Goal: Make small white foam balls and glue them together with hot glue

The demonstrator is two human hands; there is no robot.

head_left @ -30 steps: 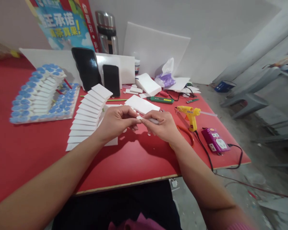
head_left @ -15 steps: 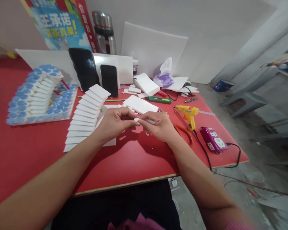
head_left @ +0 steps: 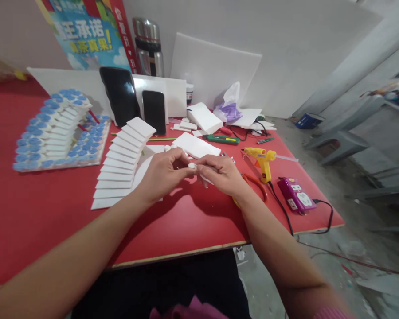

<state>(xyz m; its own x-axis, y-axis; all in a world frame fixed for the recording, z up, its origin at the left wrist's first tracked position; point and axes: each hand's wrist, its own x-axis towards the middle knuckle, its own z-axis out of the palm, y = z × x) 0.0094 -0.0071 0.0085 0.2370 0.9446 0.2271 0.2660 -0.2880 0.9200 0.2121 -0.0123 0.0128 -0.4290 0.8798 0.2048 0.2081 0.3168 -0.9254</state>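
Over the front middle of the red table, my left hand [head_left: 161, 173] pinches a small rounded white piece [head_left: 192, 165] between thumb and fingertips. My right hand [head_left: 221, 175] is closed around a slim greyish thing [head_left: 214, 168], mostly hidden by the fingers, so its kind is unclear. Both sets of fingertips meet at the white piece. Just behind them lies a white foam block [head_left: 196, 145], with small white bits [head_left: 168, 148] near the left knuckles. A fanned stair of white foam slabs [head_left: 116, 177] stands left of my left hand.
A blue-and-white stair model [head_left: 60, 128] sits far left. Two phones [head_left: 154, 113] lean on a white board. A green cutter [head_left: 223, 139], yellow glue gun [head_left: 261, 159], orange-handled tool [head_left: 261, 188] and purple power socket [head_left: 295, 195] with cords lie right. The table edge [head_left: 186, 253] is near me.
The right hand's fingers have shifted slightly against the white piece, and the greyish thing is now more covered and angled downward. The whole view has moved a little.
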